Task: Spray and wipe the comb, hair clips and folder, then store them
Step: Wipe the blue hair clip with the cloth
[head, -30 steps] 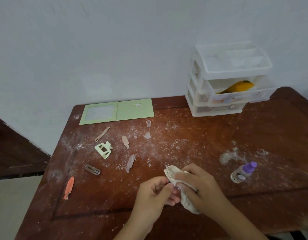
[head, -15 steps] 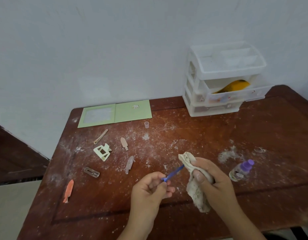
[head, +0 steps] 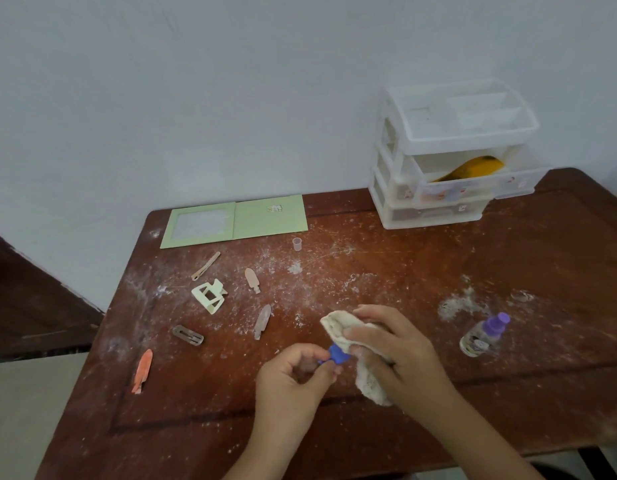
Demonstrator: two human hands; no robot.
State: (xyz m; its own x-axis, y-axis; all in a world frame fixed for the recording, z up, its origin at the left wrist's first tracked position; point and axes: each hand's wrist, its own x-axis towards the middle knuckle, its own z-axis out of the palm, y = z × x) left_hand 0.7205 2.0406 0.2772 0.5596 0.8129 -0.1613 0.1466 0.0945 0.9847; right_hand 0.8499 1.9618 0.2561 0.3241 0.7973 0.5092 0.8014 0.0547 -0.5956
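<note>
— Left hand [head: 293, 375]?
— Reaching in from the bottom edge, forearm angled up and to the right, fingers [head: 329, 367] curled, thumb and fingertips pinching the near end of a blue hair clip [head: 336, 355].
— And the other end of that clip?
— Buried in a cream cloth [head: 338, 329], just right of those fingertips.
— Right hand [head: 393, 348]?
— Coming in from the lower right, back of the hand up, wrapped over the cloth and squeezing it around the clip; thumb [head: 364, 330] pressed on top, loose tail of the cloth hanging below the palm toward the counter [head: 507, 271].
— Both hands touching?
— Nearly; only the short blue stretch showing between them.
— Left of the left hand?
— Scattered on the dusty counter: orange clip [head: 142, 370] farthest out, brown snap clip [head: 188, 336] nearer, pale claw clip [head: 210, 295] beyond that, a slim tan clip [head: 205, 266], a pinkish clip [head: 252, 280] and a greyish clip [head: 262, 321] closest to the knuckles.
— Folder?
— Green folder [head: 234, 221], lying open and flat at the back edge, well beyond the fingers.
— Right of the right hand?
— Small spray bottle [head: 483, 336] with a purple top, lying tilted, near but apart. Tiny clear cap [head: 297, 244] standing far ahead.
— Storage?
— White drawer unit [head: 452, 154] at the far right corner, middle drawer pulled out, something yellow-orange [head: 473, 168] inside.
</note>
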